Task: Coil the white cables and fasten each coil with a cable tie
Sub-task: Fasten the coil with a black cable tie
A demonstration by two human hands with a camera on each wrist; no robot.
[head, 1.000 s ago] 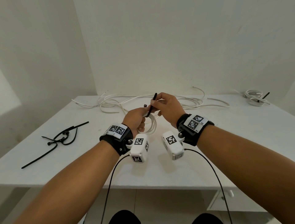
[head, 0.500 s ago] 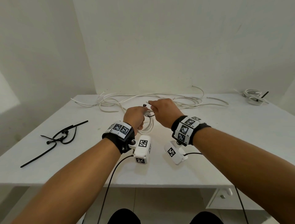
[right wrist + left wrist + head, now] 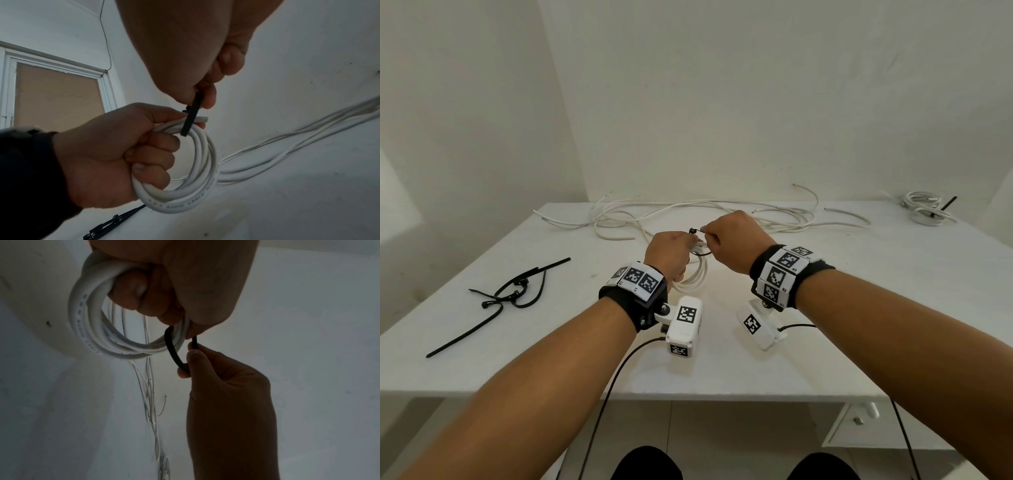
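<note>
Above the white table (image 3: pixel 825 308), a coil of white audio cable (image 3: pixel 197 191) is gripped in the curled fingers of the left hand (image 3: pixel 671 253). A black cable tie (image 3: pixel 173 352) is looped around the coil and its strap is pinched by the right hand (image 3: pixel 736 240). Loose white cables (image 3: pixel 688 209) lie behind, spare black ties (image 3: pixel 513 294) to the left, a tied coil (image 3: pixel 924 209) far right

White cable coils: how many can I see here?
2. One coil is gripped in the left hand, where the right hand pinches a black cable tie looped round it. The other coil lies at the table's far right corner. The loose cables behind are uncoiled.
</note>
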